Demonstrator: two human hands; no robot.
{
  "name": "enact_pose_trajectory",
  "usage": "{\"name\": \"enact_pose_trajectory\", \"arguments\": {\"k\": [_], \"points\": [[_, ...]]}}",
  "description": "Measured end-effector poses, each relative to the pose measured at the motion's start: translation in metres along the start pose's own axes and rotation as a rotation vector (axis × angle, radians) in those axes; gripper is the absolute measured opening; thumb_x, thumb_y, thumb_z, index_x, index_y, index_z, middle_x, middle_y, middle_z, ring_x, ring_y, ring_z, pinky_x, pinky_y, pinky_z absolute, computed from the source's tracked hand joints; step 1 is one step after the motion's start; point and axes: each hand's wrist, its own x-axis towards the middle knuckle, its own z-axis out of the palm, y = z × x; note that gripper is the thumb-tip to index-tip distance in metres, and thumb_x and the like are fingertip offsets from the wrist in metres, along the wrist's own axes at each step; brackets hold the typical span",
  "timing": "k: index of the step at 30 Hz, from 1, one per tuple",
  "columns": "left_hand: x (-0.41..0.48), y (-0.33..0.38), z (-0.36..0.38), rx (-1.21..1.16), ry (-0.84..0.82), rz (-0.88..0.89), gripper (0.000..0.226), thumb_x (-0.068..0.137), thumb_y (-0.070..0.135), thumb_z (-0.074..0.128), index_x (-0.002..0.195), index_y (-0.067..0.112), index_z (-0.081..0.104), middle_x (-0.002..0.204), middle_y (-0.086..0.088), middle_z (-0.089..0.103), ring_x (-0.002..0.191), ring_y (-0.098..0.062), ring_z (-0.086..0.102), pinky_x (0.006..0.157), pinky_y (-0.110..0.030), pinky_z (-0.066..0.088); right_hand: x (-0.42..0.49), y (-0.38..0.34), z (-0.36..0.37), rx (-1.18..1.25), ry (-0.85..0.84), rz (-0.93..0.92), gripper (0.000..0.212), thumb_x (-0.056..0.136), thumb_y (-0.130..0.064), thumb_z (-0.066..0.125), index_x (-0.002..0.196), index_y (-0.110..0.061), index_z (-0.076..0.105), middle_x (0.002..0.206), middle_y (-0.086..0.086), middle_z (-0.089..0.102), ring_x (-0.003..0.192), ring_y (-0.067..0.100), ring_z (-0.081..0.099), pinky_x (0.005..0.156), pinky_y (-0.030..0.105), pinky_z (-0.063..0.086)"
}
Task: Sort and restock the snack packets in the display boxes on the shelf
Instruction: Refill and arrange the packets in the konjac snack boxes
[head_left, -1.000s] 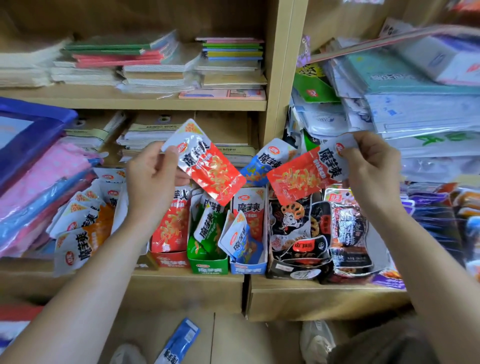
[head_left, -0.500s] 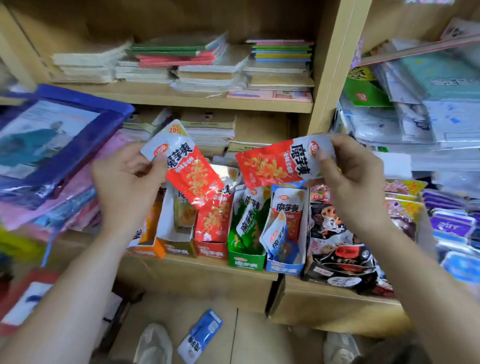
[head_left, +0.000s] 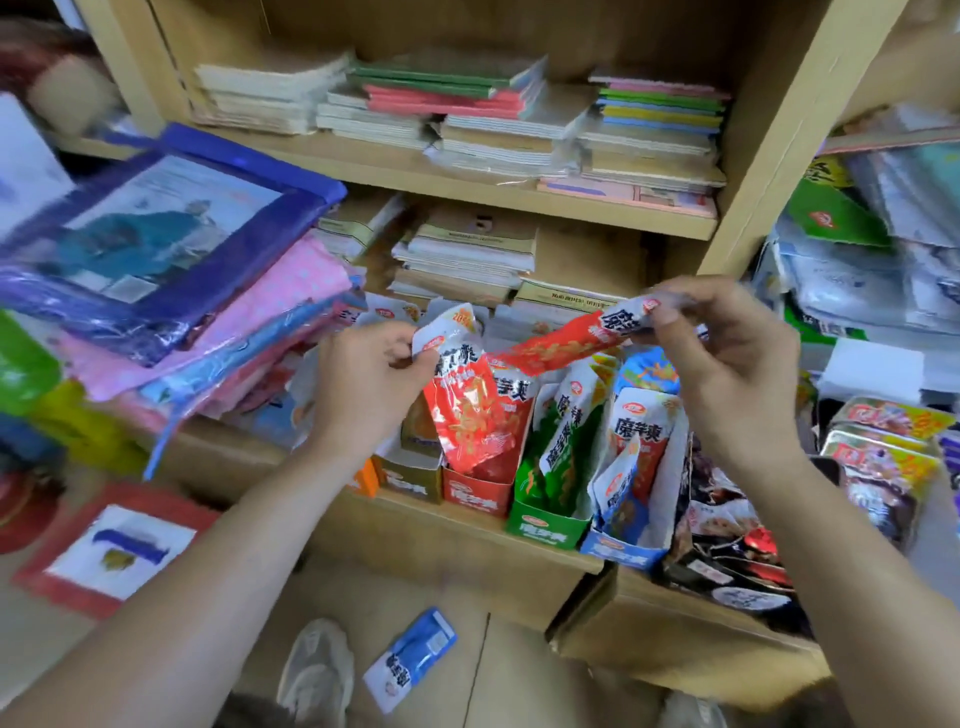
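- The left hand (head_left: 371, 387) pinches the white top corner of the upright red packet (head_left: 467, 415) between thumb and curled fingers. The packet hangs with its long axis nearly vertical, and its lower end sits inside the red display box (head_left: 474, 500).
- The right hand (head_left: 727, 364) pinches the white printed end of the level red packet (head_left: 561, 343), with the other fingers loosely curled. This packet's long axis runs leftward and slightly down from the hand. Its free end comes close to the top of the upright packet; I cannot tell whether they touch.
- The key relation: the red display box lies below and to the left of the right hand, so the level packet would likely have to swing to vertical before it can drop in. The left hand is nearer the box.
- Both packets are glossy red film with white tops, dark lettering and an orange food picture. They look thin and floppy.
- The boxes stand in a row at the near edge of the shelf (head_left: 441, 530): to the right of the red one are the green display box (head_left: 545, 527) and then the blue display box (head_left: 618, 553), each holding packets upright.
- A stray blue packet (head_left: 410, 656) lies on the floor below, not yet sorted.
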Motion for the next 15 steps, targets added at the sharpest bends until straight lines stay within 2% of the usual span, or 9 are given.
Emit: {"name": "enact_pose_trajectory", "arguments": {"k": [2,3,5,8,10,12,13,15], "points": [[0.002,-0.005,-0.001,-0.111,-0.059,-0.077,0.022,0.086,0.011,0.077,0.066,0.009,0.065,0.057,-0.004,0.066,0.057,-0.014,0.065,0.051,-0.032,0.048,-0.003,0.007,0.012,-0.072,-0.169,-0.024,0.016,0.099,-0.002,0.061,0.099,-0.015,0.070,0.093,0.002,0.069,0.087,0.011,0.066,0.077,0.024,0.053],[0.002,-0.006,-0.001,-0.223,-0.098,-0.157,0.020,0.088,0.008,0.074,0.069,0.009,0.068,0.062,-0.008,0.069,0.062,-0.017,0.070,0.053,-0.031,0.054,-0.005,0.012,0.019,-0.132,-0.268,-0.044,0.015,0.099,-0.002,0.061,0.101,-0.013,0.072,0.096,-0.003,0.070,0.089,0.009,0.066,0.077,0.022,0.052],[0.002,-0.002,-0.001,-0.453,-0.161,-0.318,0.024,0.093,0.003,0.068,0.075,0.019,0.071,0.069,-0.004,0.072,0.068,-0.012,0.071,0.062,-0.026,0.060,-0.009,0.024,0.033,-0.247,-0.408,-0.106,0.016,0.097,-0.003,0.063,0.104,-0.012,0.074,0.098,-0.012,0.069,0.090,0.004,0.065,0.077,0.020,0.050],[0.001,0.005,-0.004,-0.557,-0.283,-0.383,0.021,0.095,0.010,0.065,0.106,0.026,0.073,0.081,0.003,0.072,0.076,-0.009,0.072,0.071,-0.027,0.060,-0.010,0.034,0.050,-0.373,-0.472,-0.214,0.021,0.092,-0.002,0.067,0.108,-0.012,0.076,0.098,-0.007,0.073,0.087,0.005,0.062,0.077,0.021,0.048],[-0.005,0.008,-0.007,-0.562,-0.446,-0.341,0.032,0.087,0.027,0.070,0.119,0.031,0.070,0.095,0.002,0.072,0.089,-0.011,0.073,0.079,-0.030,0.060,-0.010,0.038,0.056,-0.460,-0.501,-0.286,0.028,0.089,-0.004,0.071,0.113,-0.017,0.077,0.096,-0.002,0.076,0.085,0.016,0.062,0.077,0.024,0.046],[-0.014,0.010,-0.006,-0.461,-0.576,-0.269,0.054,0.077,0.044,0.074,0.129,0.039,0.063,0.113,0.008,0.070,0.099,-0.006,0.070,0.086,-0.032,0.057,-0.013,0.041,0.057,-0.518,-0.523,-0.299,0.037,0.090,-0.005,0.072,0.124,-0.019,0.073,0.098,0.001,0.074,0.086,0.022,0.059,0.079,0.028,0.046],[-0.019,0.012,-0.003,-0.369,-0.579,-0.229,0.060,0.074,0.048,0.078,0.131,0.042,0.060,0.116,0.011,0.068,0.097,-0.002,0.068,0.085,-0.031,0.057,-0.015,0.041,0.057,-0.518,-0.525,-0.278,0.043,0.090,-0.005,0.072,0.131,-0.018,0.068,0.103,0.003,0.071,0.089,0.021,0.058,0.081,0.030,0.048],[-0.027,0.014,0.006,-0.176,-0.468,-0.161,0.058,0.073,0.045,0.085,0.126,0.039,0.061,0.104,0.016,0.069,0.085,0.002,0.068,0.077,-0.029,0.057,-0.019,0.038,0.053,-0.442,-0.504,-0.199,0.059,0.088,-0.001,0.072,0.143,-0.016,0.057,0.114,0.003,0.059,0.093,0.017,0.059,0.085,0.029,0.053]]}}
